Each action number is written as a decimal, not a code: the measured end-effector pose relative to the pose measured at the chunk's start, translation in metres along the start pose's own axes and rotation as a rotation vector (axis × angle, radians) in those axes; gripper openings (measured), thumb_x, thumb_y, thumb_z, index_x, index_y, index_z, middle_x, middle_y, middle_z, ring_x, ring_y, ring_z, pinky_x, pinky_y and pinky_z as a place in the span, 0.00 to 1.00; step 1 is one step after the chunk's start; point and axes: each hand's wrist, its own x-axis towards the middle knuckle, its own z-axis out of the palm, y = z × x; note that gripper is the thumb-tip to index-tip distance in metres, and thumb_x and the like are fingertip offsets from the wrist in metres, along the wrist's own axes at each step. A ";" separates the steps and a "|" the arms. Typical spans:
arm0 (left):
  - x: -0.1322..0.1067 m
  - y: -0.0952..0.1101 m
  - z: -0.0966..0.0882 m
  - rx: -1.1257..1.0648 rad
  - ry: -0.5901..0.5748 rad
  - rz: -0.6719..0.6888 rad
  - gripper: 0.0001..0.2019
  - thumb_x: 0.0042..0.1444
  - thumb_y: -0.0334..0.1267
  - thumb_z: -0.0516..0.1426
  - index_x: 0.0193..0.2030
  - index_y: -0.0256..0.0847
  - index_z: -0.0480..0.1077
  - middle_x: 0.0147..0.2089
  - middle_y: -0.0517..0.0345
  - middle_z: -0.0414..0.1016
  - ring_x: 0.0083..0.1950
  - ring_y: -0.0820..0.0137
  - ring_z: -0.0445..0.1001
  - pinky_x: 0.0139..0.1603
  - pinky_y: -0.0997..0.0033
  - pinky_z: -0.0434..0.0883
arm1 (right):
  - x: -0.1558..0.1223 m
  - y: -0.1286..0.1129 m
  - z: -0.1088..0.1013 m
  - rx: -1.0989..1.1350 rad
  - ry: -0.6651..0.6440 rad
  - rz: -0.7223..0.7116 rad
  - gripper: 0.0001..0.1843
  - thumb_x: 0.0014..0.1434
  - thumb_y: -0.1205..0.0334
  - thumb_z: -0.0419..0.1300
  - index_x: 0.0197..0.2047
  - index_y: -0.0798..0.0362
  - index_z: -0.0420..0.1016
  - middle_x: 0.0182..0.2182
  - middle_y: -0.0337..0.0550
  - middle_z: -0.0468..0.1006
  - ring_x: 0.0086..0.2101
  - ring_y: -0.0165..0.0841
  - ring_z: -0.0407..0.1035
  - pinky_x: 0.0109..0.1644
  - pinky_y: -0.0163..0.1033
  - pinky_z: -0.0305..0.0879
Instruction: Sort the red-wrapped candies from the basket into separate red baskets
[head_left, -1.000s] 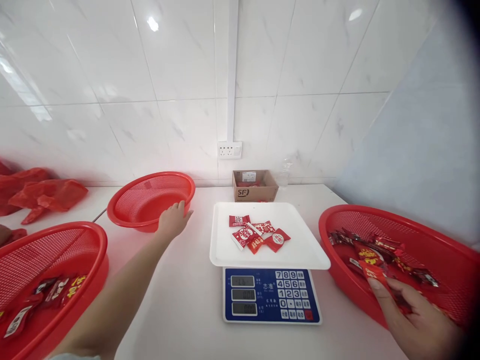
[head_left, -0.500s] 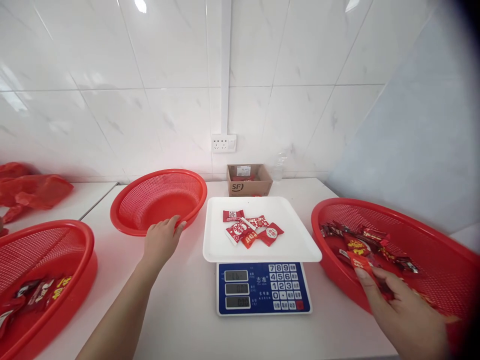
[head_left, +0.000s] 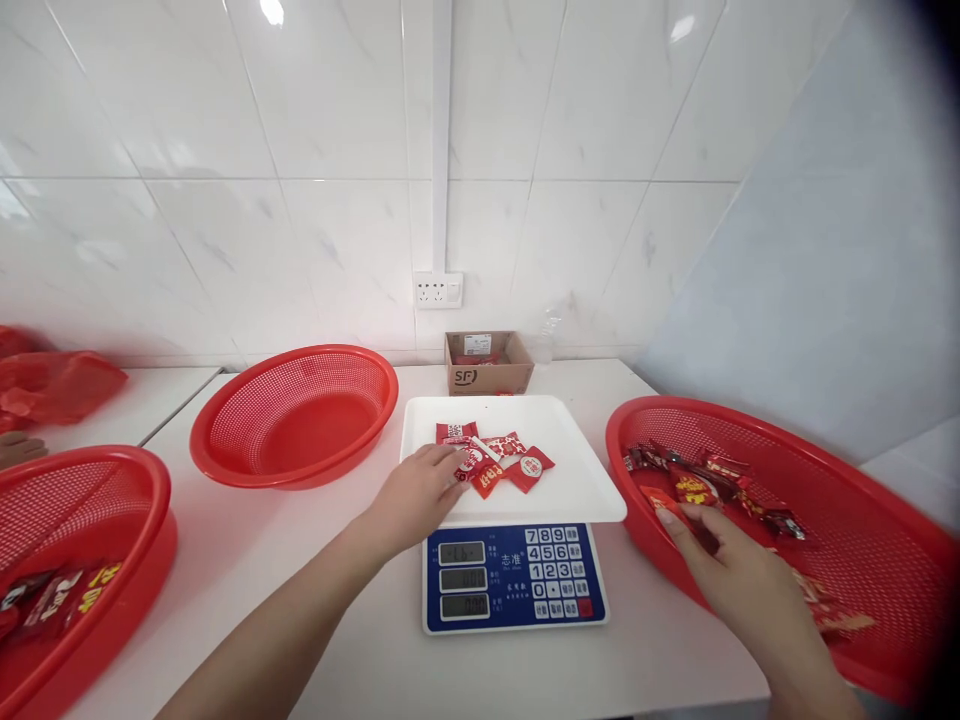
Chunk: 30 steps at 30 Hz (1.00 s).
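Observation:
My left hand (head_left: pixel 421 492) reaches over the left edge of the white weighing tray (head_left: pixel 577 490). Its thumb and fingers close on the left side of a red-and-white wrapped candy (head_left: pixel 474 458); part of that wrapper is hidden. Beside it on the tray lie several other red wrapped candies (head_left: pixel 531 467). At the near-left side of the right-hand red basket (head_left: pixel 892 510), my right hand (head_left: pixel 735 570) pinches an orange-red candy packet (head_left: pixel 660 500). More dark red and yellow packets (head_left: pixel 697 487) lie inside that basket. The tray tops a digital scale (head_left: pixel 516 578) with a blue keypad panel.
A red mesh basket (head_left: pixel 296 470) stands left of the scale. Another red basket (head_left: pixel 142 560) at lower left holds packets. A small cardboard box (head_left: pixel 491 378) and a clear plastic bottle (head_left: pixel 551 335) stand by the wall. Another person's hand (head_left: pixel 19 448) shows beside red plastic bags (head_left: pixel 67 385).
My left hand has left the rim of the back-left basket and moved right onto the candies on the tray. My right hand stays at its basket with the packet. The view has shifted slightly.

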 end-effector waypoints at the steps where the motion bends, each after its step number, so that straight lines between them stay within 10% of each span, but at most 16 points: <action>1: 0.006 0.004 0.003 0.025 -0.033 0.024 0.19 0.61 0.41 0.49 0.58 0.41 0.65 0.60 0.48 0.68 0.60 0.60 0.65 0.58 0.57 0.66 | 0.000 0.001 0.002 -0.002 -0.020 -0.001 0.23 0.52 0.40 0.50 0.34 0.49 0.76 0.19 0.44 0.76 0.19 0.40 0.70 0.21 0.41 0.64; 13: 0.019 0.004 0.011 0.157 -0.090 -0.050 0.33 0.55 0.24 0.46 0.67 0.51 0.49 0.68 0.46 0.55 0.60 0.52 0.65 0.50 0.53 0.70 | -0.006 0.001 0.002 -0.044 -0.178 0.079 0.29 0.56 0.38 0.46 0.45 0.49 0.74 0.31 0.48 0.80 0.30 0.45 0.74 0.31 0.46 0.69; 24: -0.005 -0.023 -0.033 -1.513 0.362 -0.516 0.14 0.48 0.27 0.55 0.42 0.39 0.71 0.48 0.54 0.75 0.50 0.68 0.73 0.52 0.67 0.72 | -0.009 0.000 0.004 -0.082 -0.192 0.106 0.29 0.57 0.39 0.44 0.49 0.50 0.72 0.39 0.50 0.80 0.34 0.46 0.74 0.33 0.45 0.68; 30: -0.022 -0.044 -0.045 -1.108 0.586 -0.568 0.13 0.49 0.46 0.60 0.35 0.39 0.71 0.32 0.58 0.74 0.31 0.72 0.72 0.34 0.74 0.72 | -0.010 0.001 0.005 -0.084 -0.190 0.093 0.30 0.58 0.39 0.43 0.49 0.50 0.72 0.40 0.50 0.79 0.35 0.46 0.74 0.34 0.46 0.68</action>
